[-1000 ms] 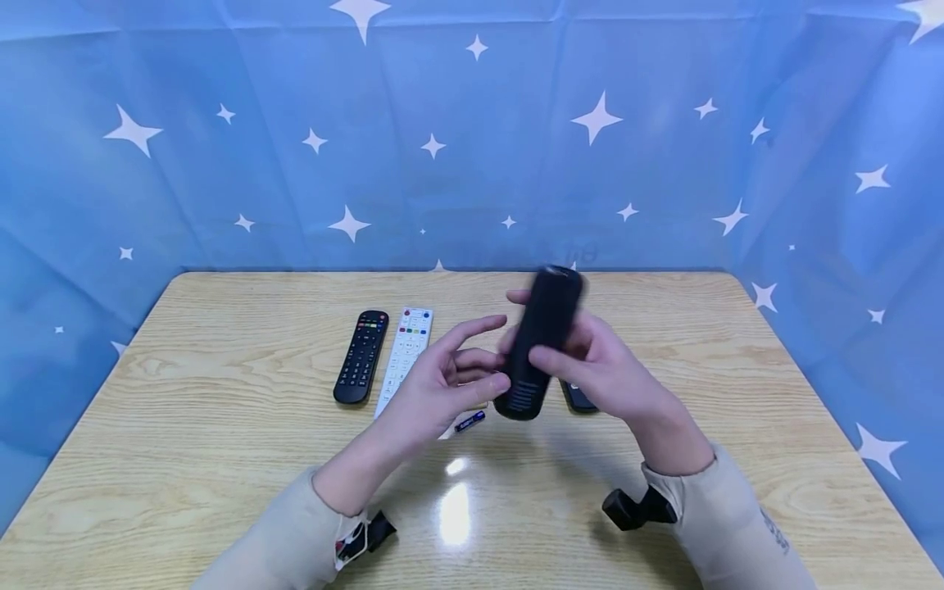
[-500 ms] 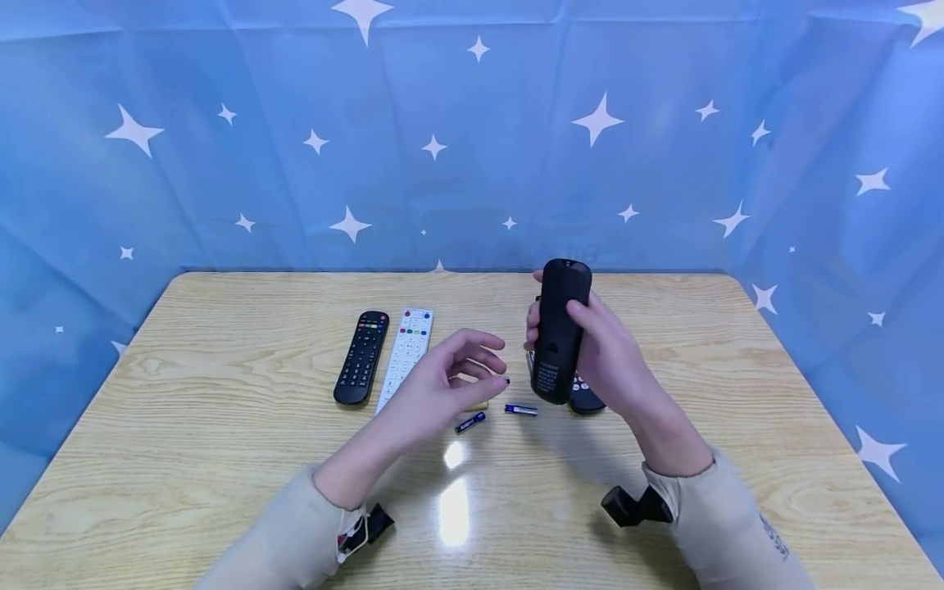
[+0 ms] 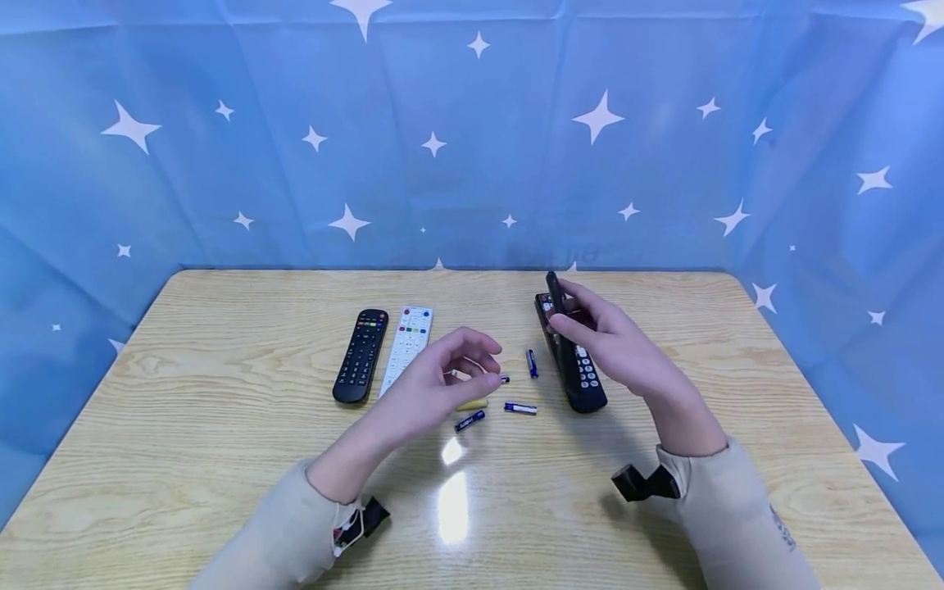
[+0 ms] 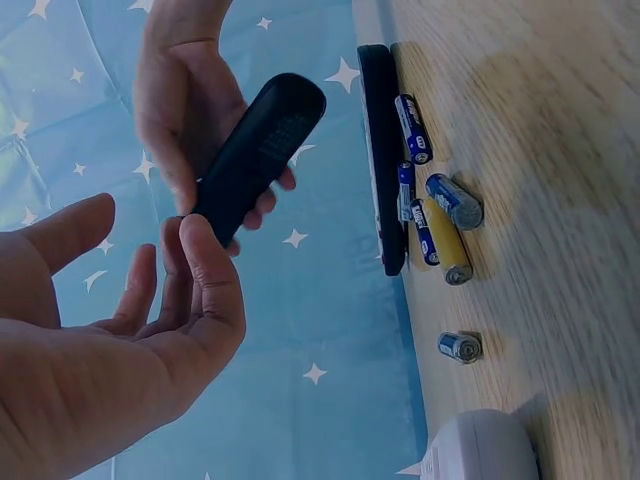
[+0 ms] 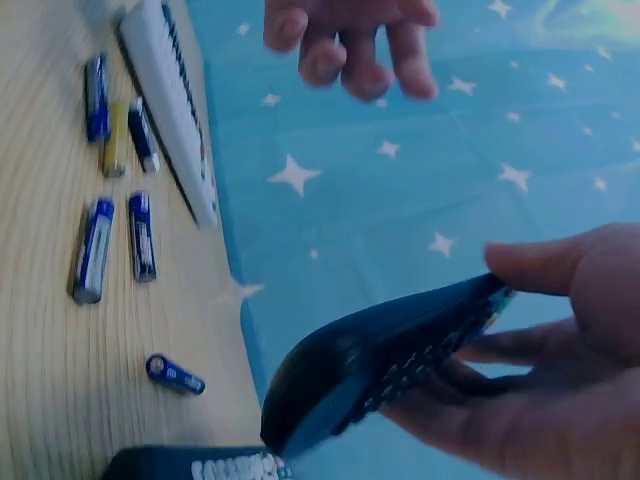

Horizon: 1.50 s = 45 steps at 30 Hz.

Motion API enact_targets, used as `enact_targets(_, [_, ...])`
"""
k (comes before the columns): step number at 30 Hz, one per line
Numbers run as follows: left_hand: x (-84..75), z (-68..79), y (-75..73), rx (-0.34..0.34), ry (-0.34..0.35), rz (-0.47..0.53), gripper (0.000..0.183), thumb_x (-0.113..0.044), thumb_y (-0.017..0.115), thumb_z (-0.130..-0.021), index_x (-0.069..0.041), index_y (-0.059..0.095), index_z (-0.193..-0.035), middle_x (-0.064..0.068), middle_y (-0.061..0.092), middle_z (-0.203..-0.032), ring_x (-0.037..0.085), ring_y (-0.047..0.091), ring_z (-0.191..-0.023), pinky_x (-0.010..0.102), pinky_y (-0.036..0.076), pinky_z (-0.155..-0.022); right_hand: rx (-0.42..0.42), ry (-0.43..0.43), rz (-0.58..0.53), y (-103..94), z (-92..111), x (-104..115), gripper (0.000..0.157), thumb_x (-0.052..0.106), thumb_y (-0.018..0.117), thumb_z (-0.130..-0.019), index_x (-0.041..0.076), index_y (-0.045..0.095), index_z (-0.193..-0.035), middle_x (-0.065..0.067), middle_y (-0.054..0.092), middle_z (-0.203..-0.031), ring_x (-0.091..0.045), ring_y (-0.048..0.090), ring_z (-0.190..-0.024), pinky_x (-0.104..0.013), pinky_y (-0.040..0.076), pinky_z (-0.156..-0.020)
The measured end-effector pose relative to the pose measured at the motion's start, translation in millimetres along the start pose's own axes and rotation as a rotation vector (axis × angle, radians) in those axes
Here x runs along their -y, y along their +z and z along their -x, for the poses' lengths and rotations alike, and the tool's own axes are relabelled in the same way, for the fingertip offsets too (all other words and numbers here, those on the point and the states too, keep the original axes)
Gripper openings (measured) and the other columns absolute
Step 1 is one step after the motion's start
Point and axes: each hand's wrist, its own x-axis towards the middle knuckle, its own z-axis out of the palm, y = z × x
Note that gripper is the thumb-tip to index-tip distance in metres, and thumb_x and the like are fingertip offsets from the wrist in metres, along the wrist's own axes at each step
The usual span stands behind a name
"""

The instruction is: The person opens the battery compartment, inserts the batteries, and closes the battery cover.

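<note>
My right hand holds a black remote control between thumb and fingers. In the head view it is turned nearly edge-on; the right wrist view shows its smooth back upward and its buttons below. Under it a second black remote lies face up on the table. My left hand hovers to the left, fingers loosely bent and holding nothing. Close by it lie several blue batteries and a yellow battery, the latter partly hidden behind the hand in the head view.
On the left of the wooden table lie another black remote and a white remote, the white one partly covered by my left hand. A blue star-patterned cloth hangs behind the table's back edge.
My right hand has carried the black remote rightward, away from the left hand, and turned it from back-facing to edge-on. More batteries and the remote underneath now show. The left hand has barely moved.
</note>
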Motion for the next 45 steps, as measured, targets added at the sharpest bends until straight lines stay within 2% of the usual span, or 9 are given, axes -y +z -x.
enact_targets(3, [1.1,0.3,-0.3,0.026,0.003,-0.011,0.028,-0.017,0.066,-0.092,-0.012,0.057,-0.118,0.009,0.062,-0.108,0.021,0.059,-0.097,0.041,0.048,-0.083,-0.08,0.047,0.17,-5.1,-1.2,-4.7,0.069,0.041,0.057,-0.096,0.012,0.027,-0.151,-0.016,0.051,-0.13,-0.029,0.051,-0.117,-0.048,0.04,-0.097])
enact_targets(10, [1.4,1.1,-0.3,0.087,0.005,-0.06,0.023,-0.017,0.064,-0.094,-0.013,0.059,-0.116,0.005,0.063,-0.104,0.019,0.059,-0.096,0.038,0.048,-0.08,-0.239,0.118,0.43,-20.1,-6.4,-20.0,0.077,0.049,0.058,-0.093,0.001,0.032,-0.147,-0.023,0.052,-0.13,-0.036,0.056,-0.106,-0.049,0.048,-0.083])
enact_targets(15, [3.4,1.6,0.1,0.133,0.003,-0.104,0.021,-0.018,0.063,-0.094,-0.014,0.059,-0.114,0.001,0.062,-0.102,0.018,0.059,-0.094,0.038,0.048,-0.08,-0.252,0.207,0.538,-27.6,-10.0,-33.5,0.08,0.048,0.056,-0.094,-0.006,0.029,-0.146,-0.03,0.045,-0.134,-0.043,0.053,-0.109,-0.054,0.045,-0.086])
enact_targets(22, [5.9,2.4,0.9,0.179,0.008,-0.156,0.017,-0.02,0.064,-0.094,-0.018,0.061,-0.11,-0.003,0.063,-0.097,0.014,0.058,-0.091,0.038,0.049,-0.077,-0.223,0.282,0.676,-32.3,-16.4,-55.0,0.068,0.045,0.058,-0.093,-0.013,0.047,-0.125,-0.028,0.056,-0.106,-0.038,0.056,-0.089,-0.047,0.045,-0.07])
enact_targets(26, [6.5,2.6,2.1,0.209,0.016,-0.185,0.015,-0.02,0.064,-0.094,-0.019,0.062,-0.108,-0.005,0.064,-0.094,0.013,0.058,-0.09,0.037,0.05,-0.075,-0.195,0.342,0.737,-32.9,-16.2,-62.1,0.063,0.043,0.06,-0.092,-0.013,0.05,-0.119,-0.027,0.055,-0.103,-0.035,0.054,-0.084,-0.043,0.044,-0.063])
enact_targets(33, [5.7,3.8,3.1,0.244,0.019,-0.224,0.012,-0.021,0.063,-0.094,-0.021,0.062,-0.106,-0.005,0.063,-0.092,0.014,0.058,-0.089,0.034,0.05,-0.071,-0.201,0.358,0.811,-34.3,-15.5,-69.7,0.059,0.042,0.063,-0.09,-0.012,0.053,-0.114,-0.028,0.057,-0.1,-0.036,0.055,-0.08,-0.043,0.043,-0.058])
enact_targets(37, [6.0,4.3,3.5,0.262,0.01,-0.232,0.012,-0.021,0.063,-0.094,-0.022,0.061,-0.106,-0.005,0.063,-0.092,0.013,0.058,-0.089,0.033,0.05,-0.07,-0.168,0.38,0.828,-34.5,-16.0,-73.3,0.062,0.042,0.061,-0.091,-0.012,0.051,-0.12,-0.031,0.055,-0.107,-0.04,0.056,-0.088,-0.048,0.045,-0.064])
enact_targets(40, [6.5,4.4,3.8,0.279,0.012,-0.239,0.011,-0.021,0.062,-0.095,-0.021,0.061,-0.106,-0.005,0.063,-0.092,0.013,0.058,-0.089,0.033,0.05,-0.07,-0.144,0.372,0.83,-32.6,-16.7,-73.0,0.065,0.041,0.056,-0.095,-0.012,0.045,-0.131,-0.034,0.049,-0.119,-0.046,0.051,-0.103,-0.056,0.045,-0.077])
enact_targets(45, [8.2,4.2,4.3,0.305,0.036,-0.25,0.011,-0.018,0.062,-0.095,-0.02,0.061,-0.106,-0.006,0.063,-0.091,0.013,0.058,-0.087,0.033,0.05,-0.07,-0.213,0.26,0.804,-22.0,-18.0,-64.9,0.063,0.04,0.047,-0.099,-0.008,0.04,-0.138,-0.035,0.038,-0.134,-0.051,0.036,-0.122,-0.063,0.035,-0.094])
